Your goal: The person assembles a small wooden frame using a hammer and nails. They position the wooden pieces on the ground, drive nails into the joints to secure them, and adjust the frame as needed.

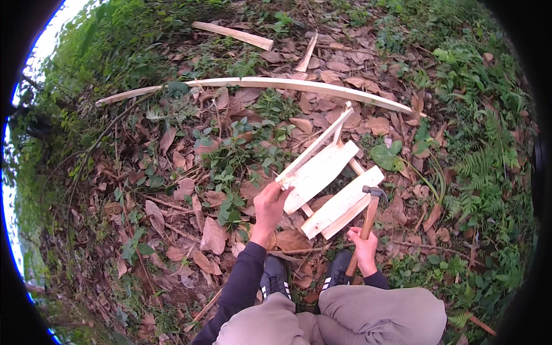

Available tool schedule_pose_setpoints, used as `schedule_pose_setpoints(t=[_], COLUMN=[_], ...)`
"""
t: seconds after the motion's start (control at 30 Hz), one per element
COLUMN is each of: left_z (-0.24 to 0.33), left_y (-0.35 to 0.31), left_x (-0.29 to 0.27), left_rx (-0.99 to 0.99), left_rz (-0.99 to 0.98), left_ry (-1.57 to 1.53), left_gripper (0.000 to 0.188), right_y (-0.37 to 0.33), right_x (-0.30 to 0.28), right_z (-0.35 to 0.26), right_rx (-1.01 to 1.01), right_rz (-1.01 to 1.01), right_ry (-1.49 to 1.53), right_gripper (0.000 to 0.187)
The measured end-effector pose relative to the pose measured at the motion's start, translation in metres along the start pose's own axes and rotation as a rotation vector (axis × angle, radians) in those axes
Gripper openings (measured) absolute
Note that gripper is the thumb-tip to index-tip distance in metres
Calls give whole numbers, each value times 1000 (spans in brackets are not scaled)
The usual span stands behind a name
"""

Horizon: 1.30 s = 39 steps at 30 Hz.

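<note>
A small frame of pale raw wood stands on the leaf litter in front of my feet. It has a wide board [322,175] on the left, a narrower board [345,201] on the right, and crosspieces between them. Along its left side a thin wooden strip [316,145] slants up and away. My left hand [269,208] is closed on the near end of this strip, its fingertips partly hidden. A claw hammer [370,215] is gripped by its wooden handle in my right hand [364,250], its dark metal head up beside the right board.
Beyond the frame a long pale wooden strip [276,83] lies across the ground. Farther off are a short wooden piece [233,34] and a pointed splinter [308,53]. Dry leaves, twigs and low green plants surround everything. My dark shoes [276,275] are close to the frame.
</note>
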<state>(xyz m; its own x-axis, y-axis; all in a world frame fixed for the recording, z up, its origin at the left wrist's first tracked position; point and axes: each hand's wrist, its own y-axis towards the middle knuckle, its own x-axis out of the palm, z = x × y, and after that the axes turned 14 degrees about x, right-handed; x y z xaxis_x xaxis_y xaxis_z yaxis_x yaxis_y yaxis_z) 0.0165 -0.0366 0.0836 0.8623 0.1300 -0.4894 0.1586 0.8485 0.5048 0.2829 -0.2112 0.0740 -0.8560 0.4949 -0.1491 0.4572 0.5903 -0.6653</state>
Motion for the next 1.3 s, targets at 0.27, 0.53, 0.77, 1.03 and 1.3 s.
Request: schedule_pose_setpoints(t=[0.27,0.53,0.77,1.03,1.3], left_z=[-31,-30,-45,-50,-51], left_y=[12,17,8,6,5], left_x=[-3,-6,11,21,27], left_rx=[-28,-57,-132,-154,-24], left_rz=[-87,-123,-38,46,-1], left_ry=[-166,-126,-127,-209,-147], left_gripper=[21,17,25,24,24], right_y=[8,71,94,95,100], right_x=[24,90,155,158,156], right_z=[-1,-40,-64,-59,-58], right_rx=[-189,-747,-664,-610,-671], right_rz=[102,-34,94,119,118], right_ry=[-185,-452,-711,-914,-891], right_gripper=[21,28,36,39,46])
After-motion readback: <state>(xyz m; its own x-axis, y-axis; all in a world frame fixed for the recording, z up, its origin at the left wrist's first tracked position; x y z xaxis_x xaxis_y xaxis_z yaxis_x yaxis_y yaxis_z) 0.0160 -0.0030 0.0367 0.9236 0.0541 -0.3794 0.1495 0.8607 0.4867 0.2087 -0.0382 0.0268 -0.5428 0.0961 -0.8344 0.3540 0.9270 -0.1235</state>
